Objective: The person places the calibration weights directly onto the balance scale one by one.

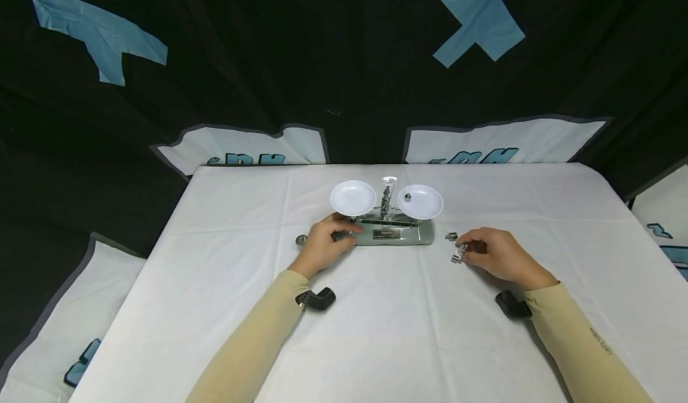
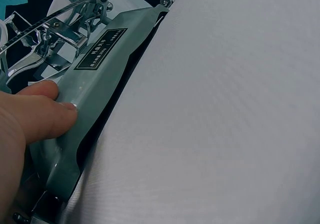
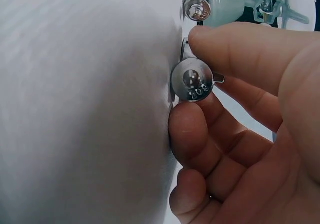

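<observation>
A grey-green balance scale (image 1: 398, 236) stands on the table, with a white left pan (image 1: 353, 198) and a white right pan (image 1: 427, 206). One small metal weight (image 1: 407, 197) sits in the right pan. My left hand (image 1: 325, 242) grips the left end of the base, its thumb (image 2: 55, 116) against the front. To the right of the scale, my right hand (image 1: 497, 257) pinches a round metal weight (image 3: 192, 79) marked 20g, close to the tabletop. Beside those fingers lie another weight (image 1: 451, 236) and a shiny weight (image 1: 456, 259).
A round metal piece (image 1: 301, 240) lies just left of my left hand. White cloth (image 1: 355, 343) covers the table. Black curtain (image 1: 242, 62) with blue and white patches hangs behind the far edge.
</observation>
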The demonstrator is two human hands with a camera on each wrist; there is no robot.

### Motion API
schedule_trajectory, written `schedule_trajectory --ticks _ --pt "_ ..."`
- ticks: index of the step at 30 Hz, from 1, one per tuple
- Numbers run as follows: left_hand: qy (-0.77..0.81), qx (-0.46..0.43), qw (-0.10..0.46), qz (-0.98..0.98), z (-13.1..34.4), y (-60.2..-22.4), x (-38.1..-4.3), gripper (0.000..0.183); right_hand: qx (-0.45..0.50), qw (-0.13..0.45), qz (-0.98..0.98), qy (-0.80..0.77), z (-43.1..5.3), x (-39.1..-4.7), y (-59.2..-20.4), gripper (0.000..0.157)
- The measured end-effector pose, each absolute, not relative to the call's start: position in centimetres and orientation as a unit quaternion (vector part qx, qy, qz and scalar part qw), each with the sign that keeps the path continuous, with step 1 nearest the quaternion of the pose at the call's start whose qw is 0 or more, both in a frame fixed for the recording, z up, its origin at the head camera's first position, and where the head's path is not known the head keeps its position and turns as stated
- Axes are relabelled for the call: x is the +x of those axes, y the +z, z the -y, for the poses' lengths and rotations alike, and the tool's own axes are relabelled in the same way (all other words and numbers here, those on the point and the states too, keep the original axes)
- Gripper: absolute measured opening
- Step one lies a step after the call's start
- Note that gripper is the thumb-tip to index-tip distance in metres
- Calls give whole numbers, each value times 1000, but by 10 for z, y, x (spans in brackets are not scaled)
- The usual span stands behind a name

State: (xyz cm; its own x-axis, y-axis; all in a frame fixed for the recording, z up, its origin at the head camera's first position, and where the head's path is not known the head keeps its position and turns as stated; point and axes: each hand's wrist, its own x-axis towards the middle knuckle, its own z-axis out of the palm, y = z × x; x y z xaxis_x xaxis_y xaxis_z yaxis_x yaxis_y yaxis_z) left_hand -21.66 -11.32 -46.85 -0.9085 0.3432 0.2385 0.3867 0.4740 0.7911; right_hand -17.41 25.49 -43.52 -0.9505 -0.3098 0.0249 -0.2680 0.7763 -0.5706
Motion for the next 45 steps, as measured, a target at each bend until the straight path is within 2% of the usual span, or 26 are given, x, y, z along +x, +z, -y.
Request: schedule_trajectory --ticks 19,34,45 --pt "-468 -214 18 857 113 -468 -216 22 -157 41 -941 -297 -256 -173 -432 21" --pt "-468 -209 16 859 113 -467 -216 22 -121 40 -945 -302 -255 -173 -425 16" --pt "-468 -207 15 859 113 -468 -216 22 -108 -10 -945 -308 -255 -172 -423 15"
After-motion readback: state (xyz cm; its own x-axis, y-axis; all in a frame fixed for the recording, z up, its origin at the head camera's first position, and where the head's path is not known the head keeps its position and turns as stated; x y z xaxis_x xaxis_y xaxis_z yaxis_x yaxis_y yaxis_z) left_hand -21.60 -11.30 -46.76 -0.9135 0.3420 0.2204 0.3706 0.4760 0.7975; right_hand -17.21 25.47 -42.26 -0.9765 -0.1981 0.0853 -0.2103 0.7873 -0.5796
